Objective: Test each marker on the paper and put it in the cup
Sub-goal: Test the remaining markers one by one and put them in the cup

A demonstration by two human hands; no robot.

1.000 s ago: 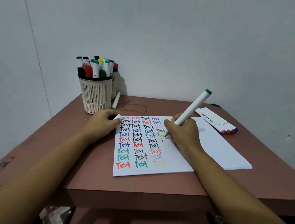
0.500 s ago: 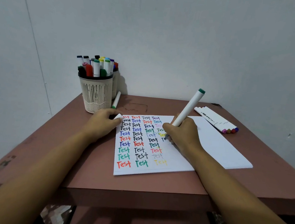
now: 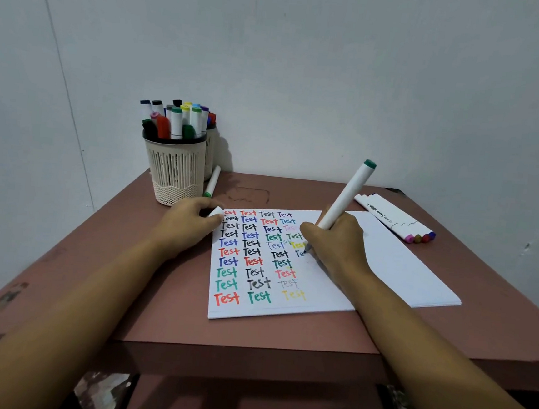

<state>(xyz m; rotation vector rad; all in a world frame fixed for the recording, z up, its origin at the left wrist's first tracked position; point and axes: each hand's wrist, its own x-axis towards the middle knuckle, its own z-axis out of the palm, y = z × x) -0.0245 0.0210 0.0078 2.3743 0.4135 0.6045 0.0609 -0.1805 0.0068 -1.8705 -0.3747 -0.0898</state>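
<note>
- A green-ended marker (image 3: 347, 195), gripped in the right hand (image 3: 333, 242), writes mid-word on the paper (image 3: 318, 300); the left hand (image 3: 184, 226) pinches a white cap (image 3: 216, 212).
- The cup (image 3: 174, 176) stands crowded; four markers (image 3: 394, 217) lie on the bench (image 3: 282, 339), seemingly untested.

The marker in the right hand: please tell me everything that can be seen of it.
The marker has a long white barrel, plastic by its look, with a green end on top. It is tilted, its upper end leaning away and to the right. The right hand grips its lower part, and its dark uncapped tip touches the paper beside an unfinished word. A small white cap, perhaps its own, is pinched by the left hand.
</note>
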